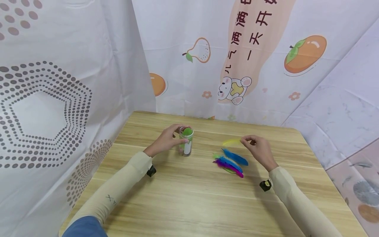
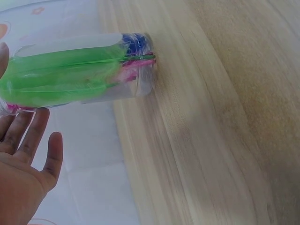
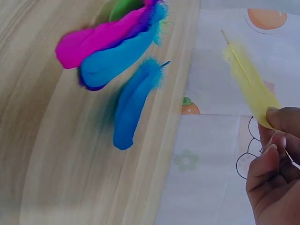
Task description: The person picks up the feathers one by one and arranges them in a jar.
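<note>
My left hand [image 1: 167, 141] holds a clear jar [image 1: 187, 148] upright near its top, thumb on one side and fingers behind. Through its wall in the left wrist view shows a green feather [image 2: 61, 75], with pink stems and something blue at the base. Between thumb and fingertips my right hand [image 1: 260, 149] pinches a yellow feather [image 3: 246, 77] by its rounded end, quill pointing left toward the jar. Below it on the table lie a single blue feather [image 3: 133, 108] and a small pile with a blue feather [image 3: 119, 58], a magenta feather [image 3: 96, 42] and a green one [image 3: 124, 8].
The wooden table [image 1: 177, 197] runs back to a printed curtain [image 1: 189, 82]. More patterned cloth [image 1: 44, 115] hangs along the left side, and marbled cloth [image 1: 349, 98] along the right. Small black cameras sit under both wrists.
</note>
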The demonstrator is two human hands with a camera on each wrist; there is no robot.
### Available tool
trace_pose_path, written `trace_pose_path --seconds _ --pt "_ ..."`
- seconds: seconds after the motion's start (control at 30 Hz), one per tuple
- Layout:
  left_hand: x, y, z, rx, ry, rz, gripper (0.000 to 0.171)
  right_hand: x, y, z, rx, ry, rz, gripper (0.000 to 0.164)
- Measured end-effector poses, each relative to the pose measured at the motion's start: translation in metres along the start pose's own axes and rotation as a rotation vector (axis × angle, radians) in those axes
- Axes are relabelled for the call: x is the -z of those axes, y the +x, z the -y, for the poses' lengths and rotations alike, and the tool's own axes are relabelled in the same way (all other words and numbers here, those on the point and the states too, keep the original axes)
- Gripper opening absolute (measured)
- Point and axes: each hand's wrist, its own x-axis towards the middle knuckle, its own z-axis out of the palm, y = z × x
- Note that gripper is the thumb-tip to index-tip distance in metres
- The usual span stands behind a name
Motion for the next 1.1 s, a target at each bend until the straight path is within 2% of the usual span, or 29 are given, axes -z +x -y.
trace_pose_path --seconds 0.43,0.6,0.87,1.1 --pt "-0.001 -0.002 0.004 -0.016 0.008 -0.015 0.061 0.004 0.007 0.01 0.031 0.017 -0.022 0.023" --pt "-0.002 0.0 0.003 -0.02 0.013 -0.014 0.06 0.006 0.01 0.014 0.05 0.008 -0.056 0.02" --pt "-0.001 -0.001 0.004 -0.016 0.013 -0.023 0.061 0.001 0.016 0.023 0.062 0.018 -0.052 0.022" --pt "-0.002 0.0 0.004 -0.038 0.009 -0.015 0.06 -0.004 0.023 0.03 0.05 0.028 -0.053 0.023"
